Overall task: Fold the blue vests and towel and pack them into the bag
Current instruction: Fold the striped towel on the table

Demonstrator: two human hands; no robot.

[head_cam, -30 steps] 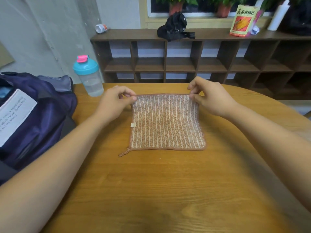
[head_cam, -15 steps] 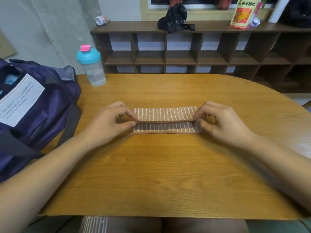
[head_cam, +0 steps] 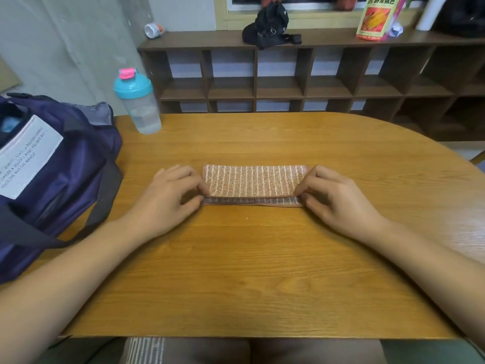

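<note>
Pinching the near corners of the folded striped towel (head_cam: pixel 253 181) between curled fingers and thumbs, left hand (head_cam: pixel 168 198) at its left end, right hand (head_cam: pixel 338 200) at its right. Lying flat on the wooden table (head_cam: pixel 262 271), well right of the purple bag (head_cam: pixel 65 166).

Count: 1 towel (head_cam: pixel 254 183), 1 bag (head_cam: pixel 60 164), 1 shaker bottle (head_cam: pixel 136 103), 1 tabletop (head_cam: pixel 262 271). 2 hands: left hand (head_cam: pixel 165 198), right hand (head_cam: pixel 341 203). On the shelf (head_cam: pixel 328 39): 1 black pouch (head_cam: pixel 270 24), 1 snack packet (head_cam: pixel 374 17), 1 can (head_cam: pixel 153 30).
</note>
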